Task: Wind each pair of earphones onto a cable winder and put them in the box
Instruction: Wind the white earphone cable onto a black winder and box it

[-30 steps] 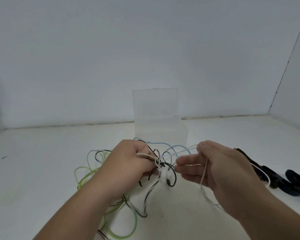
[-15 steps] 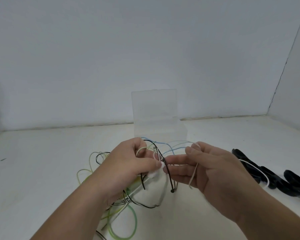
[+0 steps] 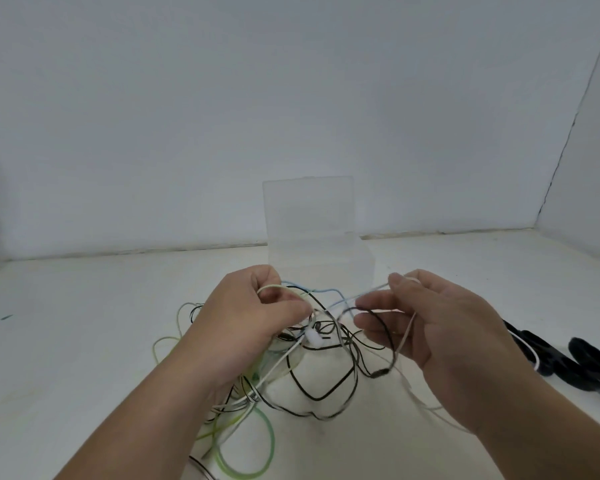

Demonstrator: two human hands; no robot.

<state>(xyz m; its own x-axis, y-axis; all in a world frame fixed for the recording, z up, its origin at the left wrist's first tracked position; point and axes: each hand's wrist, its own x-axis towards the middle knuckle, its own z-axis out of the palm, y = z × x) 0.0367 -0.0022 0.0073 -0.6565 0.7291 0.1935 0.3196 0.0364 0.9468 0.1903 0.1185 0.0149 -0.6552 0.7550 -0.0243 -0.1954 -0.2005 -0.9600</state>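
Note:
A tangle of earphone cables (image 3: pixel 321 386) in black, white, blue and green lies and hangs in front of me on the white table. My left hand (image 3: pixel 246 327) pinches a white cable near a white earbud (image 3: pixel 313 338). My right hand (image 3: pixel 440 327) holds another stretch of the white cable (image 3: pixel 404 341) between thumb and fingers, and a black cable loops over its fingers. The clear plastic box (image 3: pixel 323 261) stands just behind the hands with its lid up. Black cable winders (image 3: pixel 568 362) lie at the right.
Green cable loops (image 3: pixel 253 455) lie near the front edge under my left forearm. Walls close off the table at the back and at the right.
My hands have drawn apart, the right one moving to the right and stretching the white cable. More black cable now hangs loose between them.

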